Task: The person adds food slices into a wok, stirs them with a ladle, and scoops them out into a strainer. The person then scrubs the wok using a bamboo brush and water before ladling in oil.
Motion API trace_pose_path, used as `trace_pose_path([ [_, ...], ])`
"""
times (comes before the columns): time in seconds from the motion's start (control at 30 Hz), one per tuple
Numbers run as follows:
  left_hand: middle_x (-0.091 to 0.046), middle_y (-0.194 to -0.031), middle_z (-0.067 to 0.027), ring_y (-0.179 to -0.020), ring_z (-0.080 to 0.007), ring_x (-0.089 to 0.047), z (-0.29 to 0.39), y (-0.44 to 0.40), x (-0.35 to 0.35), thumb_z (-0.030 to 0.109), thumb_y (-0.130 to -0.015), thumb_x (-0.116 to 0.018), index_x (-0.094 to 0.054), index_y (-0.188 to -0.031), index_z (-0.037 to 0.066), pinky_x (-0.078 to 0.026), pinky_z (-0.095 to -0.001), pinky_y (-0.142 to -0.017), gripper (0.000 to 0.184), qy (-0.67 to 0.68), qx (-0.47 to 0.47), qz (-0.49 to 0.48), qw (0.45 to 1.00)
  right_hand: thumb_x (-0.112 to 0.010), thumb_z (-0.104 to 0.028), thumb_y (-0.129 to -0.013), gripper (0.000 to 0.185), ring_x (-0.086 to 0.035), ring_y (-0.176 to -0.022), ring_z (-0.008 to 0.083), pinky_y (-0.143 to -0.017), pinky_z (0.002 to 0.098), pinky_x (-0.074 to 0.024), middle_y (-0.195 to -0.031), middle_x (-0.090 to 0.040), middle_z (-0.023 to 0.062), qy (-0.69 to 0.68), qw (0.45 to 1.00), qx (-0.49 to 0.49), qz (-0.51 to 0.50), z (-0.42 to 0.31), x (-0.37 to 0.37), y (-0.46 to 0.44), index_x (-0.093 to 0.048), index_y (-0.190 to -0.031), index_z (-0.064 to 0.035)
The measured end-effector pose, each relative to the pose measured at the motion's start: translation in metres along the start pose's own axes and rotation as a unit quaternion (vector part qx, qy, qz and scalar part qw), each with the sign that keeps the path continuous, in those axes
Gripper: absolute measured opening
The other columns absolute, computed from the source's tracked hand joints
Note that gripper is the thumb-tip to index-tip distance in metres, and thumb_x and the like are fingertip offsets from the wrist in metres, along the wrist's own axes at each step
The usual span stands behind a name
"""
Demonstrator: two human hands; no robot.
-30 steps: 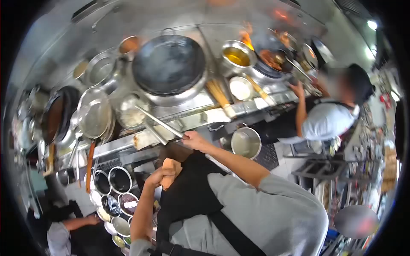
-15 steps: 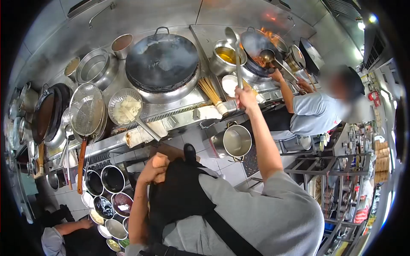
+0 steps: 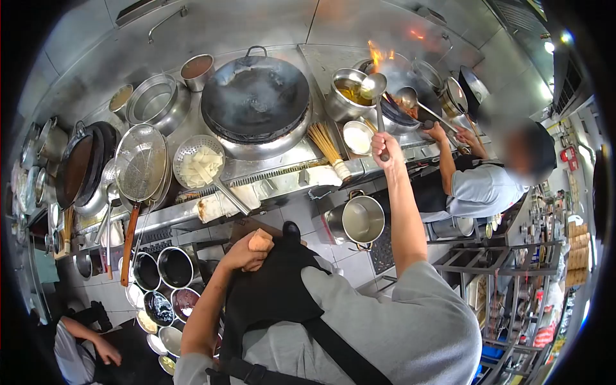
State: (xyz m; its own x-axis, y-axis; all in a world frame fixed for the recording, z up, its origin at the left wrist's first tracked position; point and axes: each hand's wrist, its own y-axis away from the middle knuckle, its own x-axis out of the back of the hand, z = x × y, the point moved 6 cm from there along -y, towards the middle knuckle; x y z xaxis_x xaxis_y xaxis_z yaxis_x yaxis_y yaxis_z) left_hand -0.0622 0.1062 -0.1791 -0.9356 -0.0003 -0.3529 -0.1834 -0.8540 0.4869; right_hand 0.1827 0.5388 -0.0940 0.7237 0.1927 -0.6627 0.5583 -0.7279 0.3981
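My right hand [image 3: 387, 151] is closed round the handle of a metal ladle [image 3: 373, 86], whose bowl is over the rim of a pot of yellow oil [image 3: 350, 93]. Bunched near my apron, my left hand [image 3: 246, 253] grips a folded orange-brown cloth [image 3: 260, 241]. A dark wok [image 3: 256, 96] with a little steam over it sits on the burner in front of me. Left of it, pale flat pieces [image 3: 201, 167] lie in a perforated ladle [image 3: 215, 181] resting on the counter. A bamboo brush [image 3: 327, 146] lies between the wok and a white bowl [image 3: 357, 138].
A co-worker [image 3: 491, 186] at the right handles another wok [image 3: 410, 80], with flames behind it. Strainers [image 3: 141, 163] and pots line the left counter. Several seasoning containers [image 3: 175, 267] stand at lower left beside another person's hand [image 3: 108, 352]. A deep pot [image 3: 363, 219] is below the counter edge.
My right hand first swung right with the ladle, then its bowl came down to the oil pot's rim. My left hand rose slightly with the cloth. Flames grew behind the co-worker's wok.
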Motion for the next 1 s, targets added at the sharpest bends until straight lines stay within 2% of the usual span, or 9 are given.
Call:
trace_pose_path([
  [0.1, -0.065, -0.105, -0.0056, -0.098, -0.0155, -0.062, -0.010, -0.021, 0.009, 0.014, -0.080, -0.074, -0.059, -0.121, 0.004, -0.050, -0.0299, -0.087, 0.045, 0.123, 0.030, 0.004, 0.992, -0.045, -0.012, -0.097, 0.030, -0.034, -0.040, 0.0058, -0.037, 0.0214, -0.0326, -0.052, -0.034, -0.0070, -0.049, 0.997, -0.010, -0.057, -0.007, -0.013, 0.012, -0.040, -0.068, -0.0140],
  [0.23, -0.065, -0.103, -0.0046, -0.097, -0.0144, -0.060, -0.018, -0.069, -0.014, 0.014, -0.078, -0.072, -0.060, -0.119, -0.001, -0.048, -0.0286, -0.089, 0.044, -0.147, -0.063, -0.205, 0.966, -0.045, -0.007, -0.097, 0.016, -0.037, -0.040, 0.0048, -0.035, 0.0210, -0.0335, -0.058, -0.038, -0.0057, -0.043, 0.994, -0.022, -0.102, -0.006, -0.046, 0.032, -0.046, -0.081, -0.0064],
  [0.3, -0.065, -0.098, -0.0030, -0.094, -0.0130, -0.059, 0.036, -0.054, -0.041, 0.015, -0.079, -0.071, -0.061, -0.111, -0.001, -0.046, -0.0266, -0.089, 0.037, -0.137, -0.010, -0.205, 0.969, -0.045, -0.007, -0.096, 0.011, -0.038, -0.041, 0.0049, -0.034, 0.0206, -0.0351, -0.062, -0.041, -0.0043, -0.055, 0.986, -0.061, -0.146, 0.009, -0.052, 0.028, -0.053, -0.100, 0.0006],
  [0.4, -0.067, -0.093, -0.0071, -0.086, -0.0152, -0.063, 0.044, -0.069, -0.027, 0.012, -0.077, -0.070, -0.061, -0.107, 0.000, -0.051, -0.0284, -0.078, 0.033, 0.006, -0.030, -0.063, 0.998, -0.047, -0.009, -0.095, 0.014, -0.038, -0.043, 0.0058, -0.033, 0.0222, -0.0351, -0.063, -0.040, -0.0040, -0.010, 0.978, -0.164, -0.129, 0.048, -0.062, 0.012, -0.055, -0.106, -0.0038],
  [0.47, -0.067, -0.093, -0.0082, -0.081, -0.0156, -0.064, 0.052, -0.066, -0.017, 0.009, -0.076, -0.070, -0.059, -0.110, 0.001, -0.053, -0.0286, -0.074, 0.037, 0.059, -0.011, 0.044, 0.997, -0.051, -0.010, -0.093, 0.013, -0.042, -0.044, 0.0069, -0.034, 0.0240, -0.0361, -0.064, -0.044, -0.0032, 0.216, 0.961, -0.150, -0.086, 0.069, -0.060, -0.013, -0.054, -0.105, -0.0054],
  [0.57, -0.065, -0.099, -0.0061, -0.088, -0.0150, -0.063, 0.051, -0.068, -0.015, 0.007, -0.074, -0.070, -0.058, -0.112, 0.002, -0.052, -0.0287, -0.081, 0.040, 0.109, -0.060, 0.141, 0.982, -0.054, -0.011, -0.088, 0.015, -0.049, -0.043, 0.0107, -0.036, 0.0295, -0.0383, -0.062, -0.051, 0.0014, 0.588, 0.804, -0.007, -0.085, 0.108, -0.068, -0.043, -0.051, -0.102, -0.0051],
  [0.73, -0.061, -0.106, -0.0036, -0.097, -0.0146, -0.060, 0.016, -0.059, -0.021, 0.000, -0.074, -0.070, -0.053, -0.122, 0.004, -0.050, -0.0289, -0.087, 0.050, 0.242, -0.133, 0.286, 0.917, -0.054, -0.005, -0.086, 0.020, -0.048, -0.039, 0.0133, -0.035, 0.0300, -0.0363, -0.054, -0.046, 0.0027, 0.617, 0.747, 0.149, -0.196, 0.181, -0.065, -0.060, -0.045, -0.104, -0.0046],
  [0.77, -0.061, -0.107, -0.0033, -0.098, -0.0148, -0.060, 0.015, -0.054, -0.025, -0.001, -0.075, -0.069, -0.053, -0.123, 0.005, -0.049, -0.0297, -0.088, 0.051, 0.258, -0.165, 0.302, 0.903, -0.055, -0.005, -0.086, 0.018, -0.046, -0.038, 0.0119, -0.034, 0.0286, -0.0351, -0.053, -0.044, 0.0015, 0.550, 0.811, 0.004, -0.201, 0.191, -0.086, -0.032, -0.044, -0.101, -0.0056],
  [1.0, -0.061, -0.107, -0.0017, -0.098, -0.0129, -0.060, -0.047, -0.002, -0.069, 0.008, -0.080, -0.077, -0.054, -0.125, 0.006, -0.049, -0.0295, -0.087, 0.051, 0.302, -0.218, 0.414, 0.830, -0.055, -0.004, -0.083, 0.021, -0.041, -0.035, 0.0105, -0.031, 0.0283, -0.0312, -0.054, -0.045, 0.0008, 0.579, 0.749, 0.023, -0.322, 0.351, -0.012, -0.068, -0.043, -0.101, -0.0054],
])
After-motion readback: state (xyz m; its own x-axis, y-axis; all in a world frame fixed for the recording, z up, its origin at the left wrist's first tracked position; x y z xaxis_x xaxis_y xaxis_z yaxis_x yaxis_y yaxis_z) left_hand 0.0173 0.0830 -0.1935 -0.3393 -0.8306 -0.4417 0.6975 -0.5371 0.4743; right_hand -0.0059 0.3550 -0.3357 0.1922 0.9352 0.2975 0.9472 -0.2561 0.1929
